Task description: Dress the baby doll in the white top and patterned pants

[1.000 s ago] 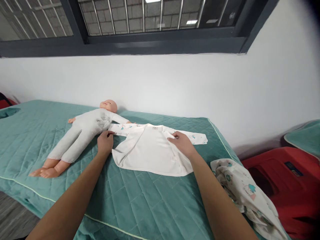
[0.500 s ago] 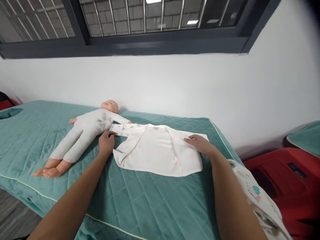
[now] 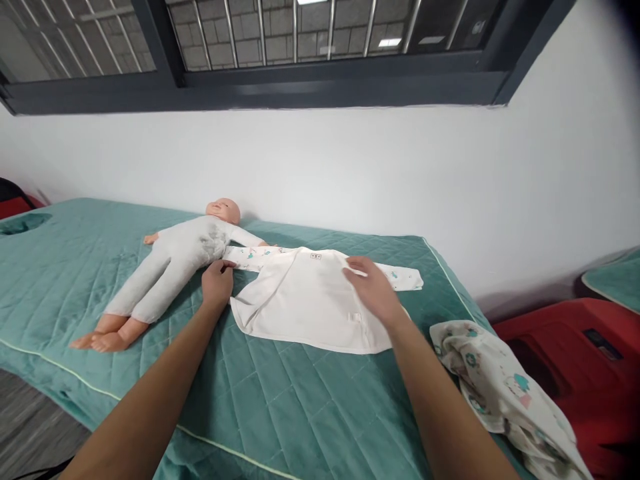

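Observation:
A white baby shirt [image 3: 305,307] lies spread open on the bed, its printed sleeves stretched out to both sides. At its left cuff, my left hand [image 3: 217,283] has its fingers pinched on the sleeve edge. My right hand [image 3: 373,290] hovers over or lightly touches the shirt's right front panel, fingers apart and holding nothing. Left of the shirt, a baby doll [image 3: 183,250] in a whitish body lies on its back, head toward the wall. The doll's near arm reaches behind the left sleeve, and its hand is partly hidden there.
A green quilted cover [image 3: 280,393] spreads over the bed. Crumpled printed cloth [image 3: 500,380] hangs at the bed's right edge, beside a red plastic piece [image 3: 560,353]. Behind stand a white wall [image 3: 325,173] and a barred window with a dark frame [image 3: 325,87].
My right hand has moved left from the right sleeve onto the front panel. The right sleeve now shows its printed side. My left hand stays at the left cuff.

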Available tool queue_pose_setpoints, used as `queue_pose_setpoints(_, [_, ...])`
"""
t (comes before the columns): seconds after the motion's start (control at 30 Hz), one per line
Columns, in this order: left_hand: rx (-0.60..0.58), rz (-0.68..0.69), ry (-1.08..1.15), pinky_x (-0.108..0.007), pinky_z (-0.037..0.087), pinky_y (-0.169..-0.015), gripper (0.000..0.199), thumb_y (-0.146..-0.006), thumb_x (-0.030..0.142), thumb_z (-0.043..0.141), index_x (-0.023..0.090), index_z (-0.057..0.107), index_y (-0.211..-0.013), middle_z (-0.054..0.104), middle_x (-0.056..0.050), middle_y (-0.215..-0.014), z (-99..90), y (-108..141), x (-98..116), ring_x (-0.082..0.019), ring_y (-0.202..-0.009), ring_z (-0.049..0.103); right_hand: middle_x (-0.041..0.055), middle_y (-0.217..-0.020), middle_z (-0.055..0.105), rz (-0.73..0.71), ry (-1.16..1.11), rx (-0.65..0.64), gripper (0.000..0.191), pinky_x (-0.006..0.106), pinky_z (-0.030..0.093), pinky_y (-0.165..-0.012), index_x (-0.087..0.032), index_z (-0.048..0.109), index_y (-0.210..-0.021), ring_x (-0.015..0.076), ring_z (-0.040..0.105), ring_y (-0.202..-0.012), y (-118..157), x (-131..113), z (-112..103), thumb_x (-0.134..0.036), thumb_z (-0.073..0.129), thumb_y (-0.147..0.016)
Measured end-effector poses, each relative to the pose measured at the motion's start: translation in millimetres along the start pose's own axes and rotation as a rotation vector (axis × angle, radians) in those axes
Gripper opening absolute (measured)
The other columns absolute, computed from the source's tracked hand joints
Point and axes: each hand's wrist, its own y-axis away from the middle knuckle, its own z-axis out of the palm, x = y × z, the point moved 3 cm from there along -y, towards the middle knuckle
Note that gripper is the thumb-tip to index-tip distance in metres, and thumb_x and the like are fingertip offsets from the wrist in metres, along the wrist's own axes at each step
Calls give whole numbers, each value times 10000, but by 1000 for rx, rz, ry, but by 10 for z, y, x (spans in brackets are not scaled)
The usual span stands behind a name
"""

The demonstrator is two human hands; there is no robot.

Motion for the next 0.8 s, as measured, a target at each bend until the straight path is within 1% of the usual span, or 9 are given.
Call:
queue_pose_setpoints(0.1, [18,-38,53,-336,485,-934,266,-793,183,487,173,707,-943,733,-70,-1008,-52,55,60,-227,-970,652,120,-1444,521,-138,-8,-86,512,442,382,-1135,-212,505,-1353,258,451,-1370,216,-239,501,-445,554,-900])
queue_pose_setpoints(0.2, [115,47,112,-315,494,-925,296,-827,184,462,167,658,-1048,717,-65,-1056,-200,253,160,-203,-973,650,156,-1463,488,-179,82,-162,536,463,332,-1174,-180,489,-1383,277,397,-1412,308,-217,748,-415,553,-905])
queue_pose_setpoints(0.3, [112,264,107,-316,488,-947,267,-885,246,449,185,649,-1051,702,-55,-1086,-379,611,252,-198,-1012,637,154,-1438,513,-142,119,-112,483,476,328,-1174,-176,515,-1353,275,423,-1394,239,-60,714,-382,526,-916])
queue_pose_setpoints(0.4, [-124,495,40,-341,501,-908,242,-922,303,453,206,669,-971,711,-57,-1016,-475,1043,296,-216,-989,645,179,-1406,538,-99,182,-62,461,495,313,-1180,-125,534,-1325,293,432,-1382,147,39,623,-307,521,-901])
queue_pose_setpoints(0.47, [-277,627,-38,-360,507,-873,214,-928,303,481,225,676,-967,717,-61,-976,-493,1306,293,-224,-943,653,198,-1447,492,-109,245,-23,448,509,300,-1186,-101,546,-1305,312,373,-1419,139,31,592,-251,518,-884])
queue_pose_setpoints(0.57, [-264,674,-113,-392,510,-882,206,-931,280,496,257,666,-1046,715,-75,-1027,-528,1538,245,-244,-975,653,178,-1539,389,-193,338,37,414,542,275,-1191,-124,564,-1286,326,260,-1476,205,-56,593,-220,496,-889])
queue_pose_setpoints(0.63, [-208,645,-95,-398,513,-898,221,-938,268,482,263,649,-1082,708,-79,-1062,-578,1567,207,-244,-1005,650,177,-1544,384,-254,386,22,398,554,273,-1188,-127,572,-1278,329,278,-1465,264,-110,616,-217,478,-901])
queue_pose_setpoints(0.7, [-164,607,-69,-401,512,-928,230,-942,274,469,265,637,-1100,698,-78,-1094,-691,1478,163,-240,-1036,645,181,-1527,405,-300,399,-17,385,552,291,-1181,-125,578,-1267,328,324,-1439,316,-149,645,-215,466,-909])
queue_pose_setpoints(0.8, [-35,543,-88,-424,474,-1024,256,-923,315,481,259,633,-1121,677,-80,-1165,-1041,1088,47,-258,-1123,617,179,-1480,456,-351,361,-74,353,540,345,-1156,-142,596,-1229,312,377,-1404,384,-247,715,-198,450,-912])
